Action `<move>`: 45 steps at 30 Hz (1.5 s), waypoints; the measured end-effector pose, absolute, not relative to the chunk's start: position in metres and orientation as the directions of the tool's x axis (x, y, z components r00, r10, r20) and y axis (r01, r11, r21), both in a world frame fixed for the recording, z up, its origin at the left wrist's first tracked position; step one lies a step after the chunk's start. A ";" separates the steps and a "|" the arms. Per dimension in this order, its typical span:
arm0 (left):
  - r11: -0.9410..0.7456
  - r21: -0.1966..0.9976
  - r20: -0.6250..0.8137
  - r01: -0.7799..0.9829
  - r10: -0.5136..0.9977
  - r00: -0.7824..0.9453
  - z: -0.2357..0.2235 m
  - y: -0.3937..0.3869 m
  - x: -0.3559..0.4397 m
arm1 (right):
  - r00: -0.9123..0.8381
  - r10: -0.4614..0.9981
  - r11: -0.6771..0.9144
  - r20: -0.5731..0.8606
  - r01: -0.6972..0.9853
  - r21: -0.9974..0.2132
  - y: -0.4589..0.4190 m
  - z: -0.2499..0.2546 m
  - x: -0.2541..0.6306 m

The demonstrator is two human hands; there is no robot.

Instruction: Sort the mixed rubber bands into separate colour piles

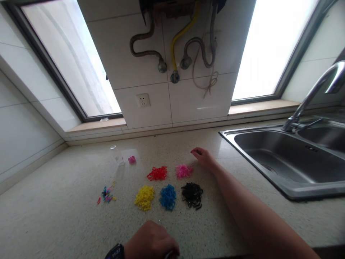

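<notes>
Small rubber bands lie sorted by colour on the counter: a red pile (157,173), a pink pile (183,171), a yellow pile (145,198), a blue pile (168,197) and a black pile (192,195). Just behind and right of the pink pile is my right hand (201,156), its fingertips pinched together; what is between them is too small to make out. My left hand (152,240), a watch (115,251) on its wrist, is curled closed near the front edge, below the yellow and blue piles. Its fingers are mostly hidden. Mixed-colour bands (107,194) are scattered at the left.
Behind the mixed bands a clear plastic cup (118,157) lies near a small pink object (132,159). A steel sink (269,158) with a tap (304,104) is set into the counter at right. Pipes (174,39) and a socket (143,100) are on the tiled wall.
</notes>
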State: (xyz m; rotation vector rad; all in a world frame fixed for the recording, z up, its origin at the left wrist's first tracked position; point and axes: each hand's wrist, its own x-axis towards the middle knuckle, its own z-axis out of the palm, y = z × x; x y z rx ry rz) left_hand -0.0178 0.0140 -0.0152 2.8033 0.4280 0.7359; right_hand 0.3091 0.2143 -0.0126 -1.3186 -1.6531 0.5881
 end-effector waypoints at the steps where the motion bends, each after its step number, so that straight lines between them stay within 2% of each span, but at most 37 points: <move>1: -0.937 0.272 0.446 0.220 0.326 0.834 -0.016 0.014 -0.018 | -0.006 0.936 0.309 0.352 0.492 -0.814 0.215 -0.013 0.310; 8: -0.932 0.224 0.434 0.283 0.356 0.827 -0.012 0.008 -0.016 | 0.002 0.957 0.256 0.291 0.470 -0.845 0.213 -0.012 0.310; 14: -0.846 0.334 0.472 0.415 0.531 0.703 0.008 -0.001 -0.017 | 0.017 0.966 0.224 0.258 0.444 -0.867 0.215 -0.013 0.311; 20: -0.687 0.392 0.486 0.612 0.719 0.496 0.020 0.004 -0.052 | 0.004 0.964 0.234 0.267 0.466 -0.853 0.214 -0.010 0.310; 23: -0.510 0.394 0.336 0.765 0.854 0.396 0.037 0.025 -0.098 | -0.012 0.958 0.254 0.285 0.494 -0.832 0.213 -0.009 0.310; 26: -0.167 0.373 0.201 0.912 0.975 0.097 0.051 0.047 -0.149 | -0.029 0.957 0.262 0.288 0.510 -0.819 0.215 -0.009 0.311; 29: 0.009 0.366 0.163 0.931 0.984 -0.073 0.050 0.057 -0.189 | -0.031 0.956 0.266 0.291 0.506 -0.820 0.216 -0.009 0.312; 34: 0.193 0.378 0.087 0.906 0.966 -0.242 0.027 0.050 -0.216 | -0.045 0.958 0.266 0.283 0.507 -0.820 0.218 -0.011 0.313; 40: 0.265 0.389 0.075 0.882 0.946 -0.317 0.019 0.048 -0.215 | -0.047 0.958 0.264 0.281 0.518 -0.813 0.220 -0.014 0.313; 45: 0.278 0.388 0.118 0.879 0.930 -0.347 0.019 0.053 -0.210 | -0.048 0.955 0.274 0.292 0.518 -0.810 0.218 -0.012 0.312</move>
